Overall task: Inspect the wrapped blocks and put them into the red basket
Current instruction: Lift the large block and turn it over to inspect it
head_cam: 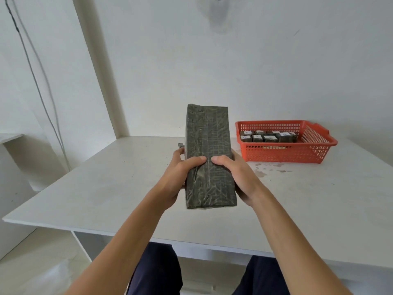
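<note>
Head view looks down over a white table set against a white painted wall. The tabletop is matt and scuffed, with small dark specks on its left half and a patch of pale grey stains just in front of the red basket. The basket stands on the far right part of the table, near the wall. Inside it, toward its left end, lie several small wrapped blocks in two rows, with white labels on top.

Both hands hold one large wrapped block above the middle of the table, its long side running away from the person. It is dark green-grey under shiny clear film. The left hand grips its left edge and the right hand its right edge. Both thumbs press on the top face, almost touching each other, and the fingers wrap round the sides. A small dark object shows on the table just behind the left hand, mostly hidden.

At the left a corner of wall juts out, and a thin grey cable hangs down beside it. A low white ledge sits at the far left. A grey smudge marks the wall high up. Below the table edge are pale floor tiles and the person's dark trousers.
</note>
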